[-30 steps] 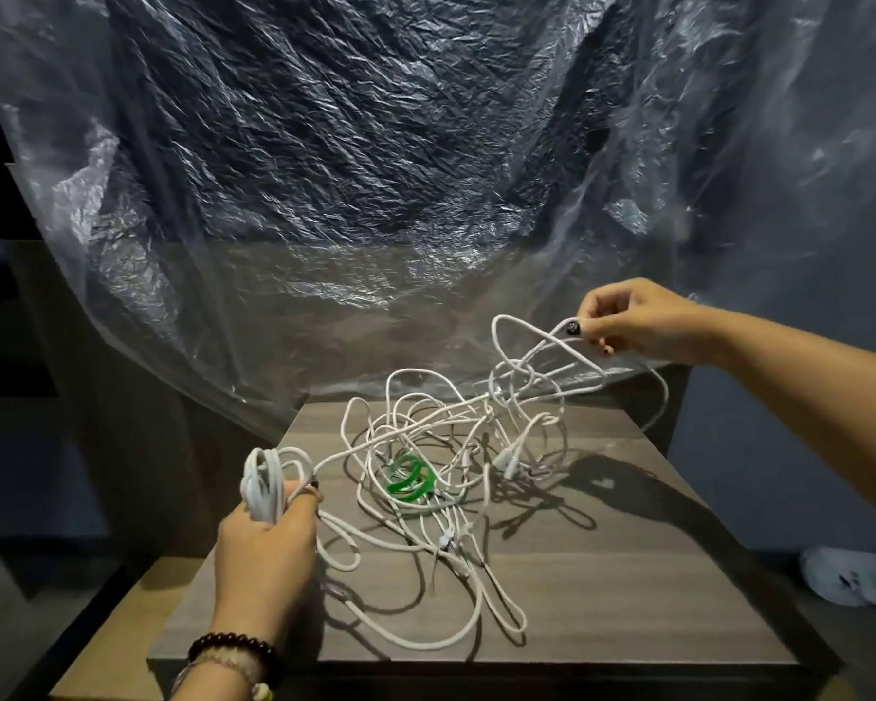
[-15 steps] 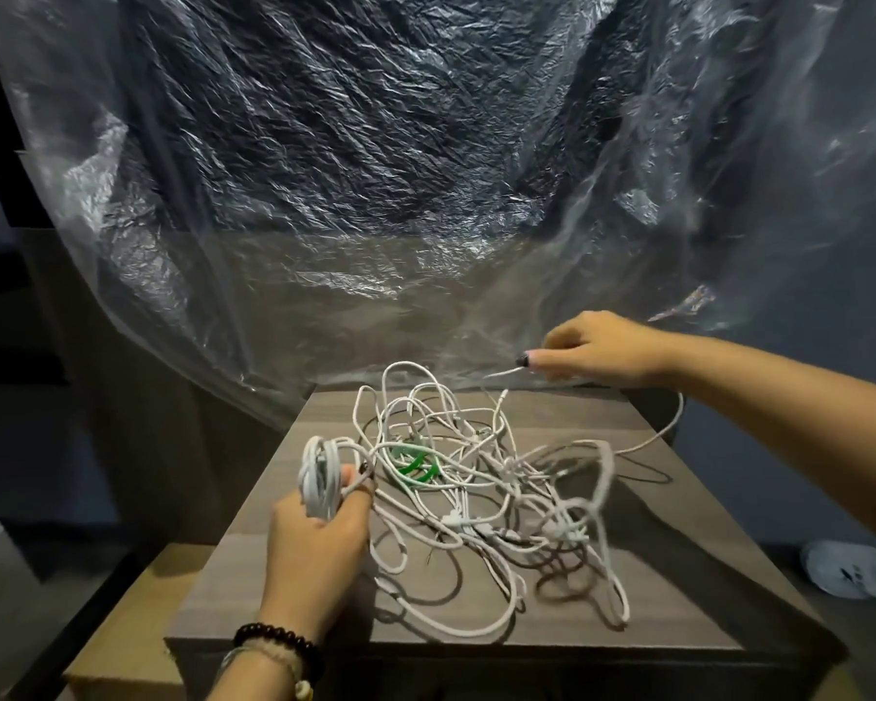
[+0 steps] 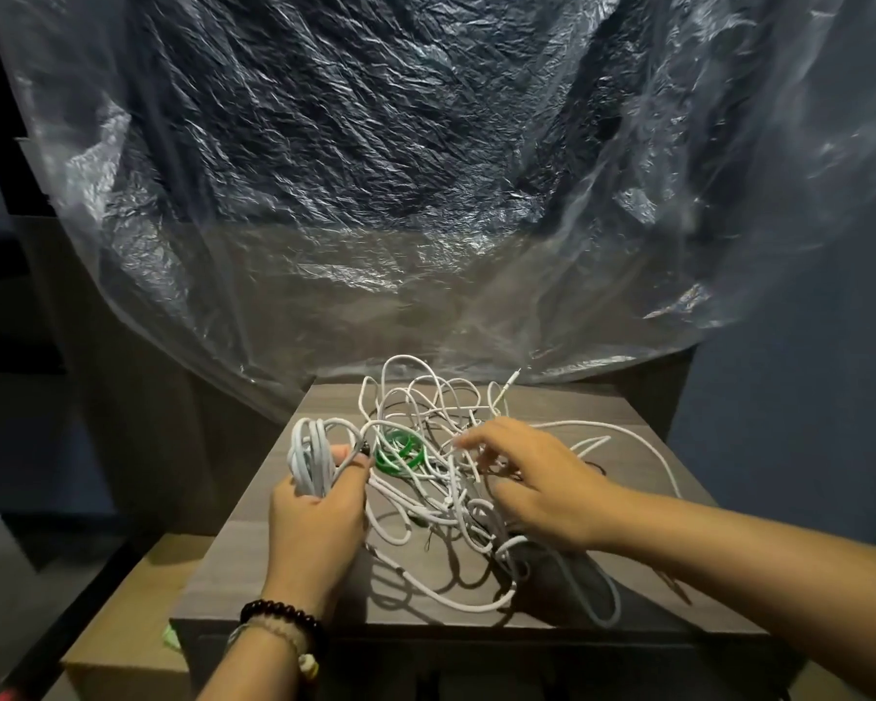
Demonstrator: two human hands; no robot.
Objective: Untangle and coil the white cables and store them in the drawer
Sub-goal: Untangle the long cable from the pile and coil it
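Note:
A tangle of white cables (image 3: 426, 412) lies on the grey wooden cabinet top (image 3: 603, 412). My left hand (image 3: 314, 518) grips a coiled bundle of white cable (image 3: 309, 457) at the tangle's left side. My right hand (image 3: 532, 478) hovers low over the middle of the tangle, fingers spread and reaching into the loops; whether they hold a strand I cannot tell. One long cable (image 3: 643, 442) arcs out to the right. A plug tip (image 3: 514, 375) sticks up at the back. The drawer is not visible.
A green coiled band (image 3: 400, 455) lies within the tangle. Crinkled clear plastic sheeting (image 3: 375, 194) hangs behind and over the cabinet's back edge. A cardboard box (image 3: 127, 614) sits low at the left. The cabinet's front edge is near my wrists.
My right hand let go of the raised cable end at the back and came down onto the middle of the tangle. The left hand kept its coil and shifted slightly inward.

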